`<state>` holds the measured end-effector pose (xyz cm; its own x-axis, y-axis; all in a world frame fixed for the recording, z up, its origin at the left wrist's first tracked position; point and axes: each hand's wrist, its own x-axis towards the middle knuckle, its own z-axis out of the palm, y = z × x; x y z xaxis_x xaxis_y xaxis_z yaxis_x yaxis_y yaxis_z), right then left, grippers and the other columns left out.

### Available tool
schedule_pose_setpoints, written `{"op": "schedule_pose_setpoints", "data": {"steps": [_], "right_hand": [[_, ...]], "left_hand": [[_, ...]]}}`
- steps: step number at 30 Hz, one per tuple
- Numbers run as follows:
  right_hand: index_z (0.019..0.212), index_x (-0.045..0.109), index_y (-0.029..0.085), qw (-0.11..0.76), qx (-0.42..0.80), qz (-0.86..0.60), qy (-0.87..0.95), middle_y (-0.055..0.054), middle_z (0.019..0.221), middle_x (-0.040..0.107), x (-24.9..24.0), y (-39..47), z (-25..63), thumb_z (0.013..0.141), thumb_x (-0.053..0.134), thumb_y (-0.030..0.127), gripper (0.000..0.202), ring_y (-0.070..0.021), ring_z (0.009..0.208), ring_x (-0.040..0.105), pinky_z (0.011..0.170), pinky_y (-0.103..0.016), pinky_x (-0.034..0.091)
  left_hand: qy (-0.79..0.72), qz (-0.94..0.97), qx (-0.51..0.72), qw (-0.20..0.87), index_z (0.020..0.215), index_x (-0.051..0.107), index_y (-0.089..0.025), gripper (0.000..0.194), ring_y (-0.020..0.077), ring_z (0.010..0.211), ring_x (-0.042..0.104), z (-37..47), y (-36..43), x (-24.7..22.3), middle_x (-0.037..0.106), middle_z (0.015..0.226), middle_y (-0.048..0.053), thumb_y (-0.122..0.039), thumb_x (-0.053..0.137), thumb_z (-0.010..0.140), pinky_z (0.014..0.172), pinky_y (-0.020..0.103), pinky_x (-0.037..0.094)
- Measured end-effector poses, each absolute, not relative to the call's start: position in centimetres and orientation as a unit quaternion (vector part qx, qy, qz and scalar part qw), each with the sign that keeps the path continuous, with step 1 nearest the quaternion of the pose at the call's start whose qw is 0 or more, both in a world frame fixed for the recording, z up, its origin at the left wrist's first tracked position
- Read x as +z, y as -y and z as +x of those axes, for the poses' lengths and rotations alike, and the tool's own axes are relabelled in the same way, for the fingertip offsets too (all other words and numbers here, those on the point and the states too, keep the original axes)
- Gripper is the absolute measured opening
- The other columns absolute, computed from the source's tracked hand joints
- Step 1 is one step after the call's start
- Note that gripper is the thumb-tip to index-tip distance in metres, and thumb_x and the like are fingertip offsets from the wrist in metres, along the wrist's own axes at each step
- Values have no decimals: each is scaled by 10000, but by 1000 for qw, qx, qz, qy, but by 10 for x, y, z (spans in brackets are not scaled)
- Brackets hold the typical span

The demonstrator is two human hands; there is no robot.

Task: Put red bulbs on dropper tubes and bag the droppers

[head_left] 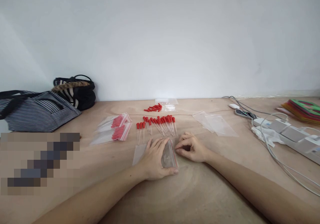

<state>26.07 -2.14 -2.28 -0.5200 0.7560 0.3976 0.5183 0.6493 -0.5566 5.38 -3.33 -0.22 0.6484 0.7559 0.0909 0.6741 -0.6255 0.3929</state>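
My left hand (156,159) lies flat with spread fingers on a clear zip bag (168,155) with a red line along its right edge. My right hand (190,148) rests just right of that edge, its thumb and forefinger drawn together. Whether anything is between those fingertips is hidden. Beyond both hands lies a row of glass droppers (160,121) with red rubber bulbs, their thin tubes pointing toward me. Farther back are a pile of loose red bulbs (154,108) and several clear tubes (170,108) on a clear bag.
Zip bags holding red bulbs (118,131) lie to the left. Flat clear bags (216,124) are on the right. A power strip (297,137) with white cables and a small black device (245,113) sit farther right. Striped bag (37,109) and black bag (82,94) stand back left.
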Motion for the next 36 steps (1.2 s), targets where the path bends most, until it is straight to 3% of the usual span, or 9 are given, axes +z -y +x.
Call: {"op": "schedule_pose_setpoints", "data": {"steps": [6, 10, 13, 18, 23, 27, 30, 33, 36], "right_hand": [[842, 679, 214, 302, 177, -327, 878, -29, 749, 585, -18, 26, 259, 756, 569, 259, 147, -144, 735, 466, 735, -331, 336], [914, 658, 207, 247, 162, -271, 916, -40, 934, 626, -13, 32, 256, 751, 518, 210, 216, -186, 911, 480, 812, -368, 305], [1069, 593, 186, 201, 166, -225, 939, -55, 1061, 611, -10, 35, 254, 758, 508, 274, 334, -214, 1063, 440, 890, -385, 268], [1287, 389, 182, 136, 166, -194, 957, -110, 1299, 436, -8, 37, 256, 760, 519, 460, 610, -220, 1187, 385, 978, -390, 194], [1237, 450, 291, 114, 124, -187, 968, -97, 1420, 219, -8, 37, 259, 741, 518, 542, 560, -253, 1227, 338, 994, -438, 134], [1224, 463, 298, 114, 156, -189, 963, -103, 1407, 251, -7, 37, 260, 723, 551, 537, 562, -239, 1209, 368, 1004, -446, 111], [1168, 531, 263, 150, 212, -205, 944, -113, 1350, 365, -7, 36, 261, 677, 608, 525, 562, -239, 1196, 385, 1008, -437, 138], [1048, 618, 208, 228, 312, -238, 891, -101, 1163, 559, -12, 27, 264, 694, 600, 495, 455, -214, 1083, 494, 949, -385, 291], [816, 660, 164, 332, 368, -365, 788, -60, 836, 658, -18, 4, 264, 737, 543, 468, 335, -161, 782, 593, 719, -291, 439]], "left_hand": [[-396, 893, 136, 162, 1306, 274, -156, 915, 345, 1228, 301, 54, 34, -3, 384, 1328, 158, -613, 607, 587, 1013, 580, 133], [-391, 896, 135, 159, 1297, 286, -148, 889, 342, 1226, 305, 55, 33, -3, 394, 1321, 157, -581, 620, 595, 1016, 572, 136], [-391, 896, 136, 158, 1288, 297, -128, 873, 337, 1227, 305, 55, 33, -2, 399, 1314, 164, -565, 622, 606, 1022, 562, 137], [-405, 889, 132, 168, 1295, 292, -132, 833, 325, 1217, 331, 52, 36, 3, 416, 1303, 164, -546, 606, 644, 1022, 566, 136], [-379, 901, 128, 168, 1316, 269, -188, 609, 261, 1215, 366, 38, 39, 4, 432, 1309, 110, -454, 468, 805, 1045, 533, 117], [-374, 904, 125, 169, 1325, 261, -195, 584, 243, 1240, 334, 27, 36, 0, 411, 1331, 97, -423, 455, 823, 1053, 500, 153], [-373, 903, 110, 181, 1320, 275, -197, 654, 261, 1245, 326, 25, 35, -1, 398, 1343, 101, -463, 519, 774, 1052, 504, 155], [-385, 899, 111, 180, 1302, 310, -185, 640, 262, 1234, 346, 27, 35, -1, 420, 1327, 110, -468, 522, 769, 1053, 504, 152], [-391, 897, 118, 171, 1282, 340, -170, 601, 253, 1221, 366, 29, 36, -2, 447, 1305, 115, -456, 507, 780, 1054, 496, 160]]}}
